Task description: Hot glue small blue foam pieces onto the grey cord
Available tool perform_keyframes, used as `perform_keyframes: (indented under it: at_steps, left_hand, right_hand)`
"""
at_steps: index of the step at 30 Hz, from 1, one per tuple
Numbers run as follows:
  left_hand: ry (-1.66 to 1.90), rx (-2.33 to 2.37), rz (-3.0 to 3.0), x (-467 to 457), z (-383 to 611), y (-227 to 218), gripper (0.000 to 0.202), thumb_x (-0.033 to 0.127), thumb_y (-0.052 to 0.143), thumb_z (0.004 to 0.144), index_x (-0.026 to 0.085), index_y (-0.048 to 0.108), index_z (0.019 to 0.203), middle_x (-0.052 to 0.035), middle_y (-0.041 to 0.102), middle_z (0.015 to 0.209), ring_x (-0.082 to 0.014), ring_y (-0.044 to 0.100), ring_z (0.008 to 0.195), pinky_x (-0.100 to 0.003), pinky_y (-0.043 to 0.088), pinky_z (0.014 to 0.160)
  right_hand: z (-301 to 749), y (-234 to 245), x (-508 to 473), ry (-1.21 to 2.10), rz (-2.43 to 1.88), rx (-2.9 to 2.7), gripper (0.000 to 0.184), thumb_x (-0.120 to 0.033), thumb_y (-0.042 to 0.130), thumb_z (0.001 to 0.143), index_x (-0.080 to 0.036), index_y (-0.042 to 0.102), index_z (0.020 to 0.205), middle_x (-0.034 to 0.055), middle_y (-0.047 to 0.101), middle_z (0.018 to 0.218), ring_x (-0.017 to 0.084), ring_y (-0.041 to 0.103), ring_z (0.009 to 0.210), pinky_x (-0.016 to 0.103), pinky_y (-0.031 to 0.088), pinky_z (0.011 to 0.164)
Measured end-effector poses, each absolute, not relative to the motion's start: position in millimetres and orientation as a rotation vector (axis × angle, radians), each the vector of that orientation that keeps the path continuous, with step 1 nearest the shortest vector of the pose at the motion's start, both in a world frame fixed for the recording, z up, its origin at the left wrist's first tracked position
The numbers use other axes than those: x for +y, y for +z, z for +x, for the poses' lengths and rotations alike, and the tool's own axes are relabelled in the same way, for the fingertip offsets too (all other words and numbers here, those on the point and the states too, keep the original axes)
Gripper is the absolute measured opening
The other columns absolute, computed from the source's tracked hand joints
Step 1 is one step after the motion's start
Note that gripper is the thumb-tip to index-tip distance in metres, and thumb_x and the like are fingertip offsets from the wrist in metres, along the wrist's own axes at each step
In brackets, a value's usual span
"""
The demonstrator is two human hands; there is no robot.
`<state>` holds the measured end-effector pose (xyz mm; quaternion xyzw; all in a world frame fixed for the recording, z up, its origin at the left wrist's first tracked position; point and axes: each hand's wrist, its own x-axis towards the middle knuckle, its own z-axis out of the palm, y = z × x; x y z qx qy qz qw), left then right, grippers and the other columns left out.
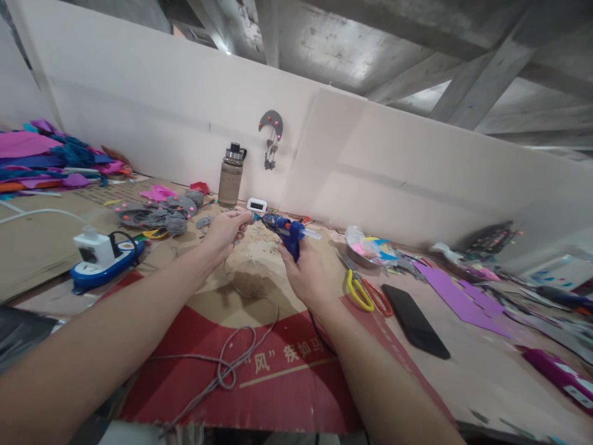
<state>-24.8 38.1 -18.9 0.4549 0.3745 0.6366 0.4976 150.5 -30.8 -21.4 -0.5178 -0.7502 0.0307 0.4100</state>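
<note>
My right hand [306,272] grips a blue hot glue gun [291,235] by its handle. A clear glue stick [311,233] pokes out of its back, and its nozzle points left. At the nozzle tip, the fingers of my left hand [229,232] are pinched together; whatever small thing they hold is too hidden to name. A thin grey cord [225,368] lies in loops on the red and tan cardboard [296,395] below my hands, and a strand of it runs up below my left hand. Dried glue spots mark the cardboard beneath the gun.
A water bottle [230,176] and small digital clock [256,204] stand by the wall. At left are grey felt pieces [152,213] and a blue power strip [109,266]. Yellow-and-red-handled scissors [365,293], a black phone [414,321] and purple sheets [463,296] lie at right.
</note>
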Motion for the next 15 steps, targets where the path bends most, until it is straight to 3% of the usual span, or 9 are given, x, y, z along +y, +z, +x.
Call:
perform_keyframes:
  at_steps: [15]
  left_hand:
    - [1.535, 0.946, 1.179, 36.8, -24.7, -19.0, 0.014, 0.024, 0.063, 0.063, 0.013, 0.056, 0.060, 0.0032, 0.042, 0.051, -0.0038, 0.031, 0.041, -0.019, 0.018, 0.038]
  right_hand:
    - [150.7, -22.8, -30.9, 0.039, -1.310, -1.882, 0.028, -0.034, 0.042, 0.084, -0.016, 0.051, 0.103, 0.0108, 0.063, 0.083, 0.023, 0.058, 0.074, 0.034, 0.043, 0.065]
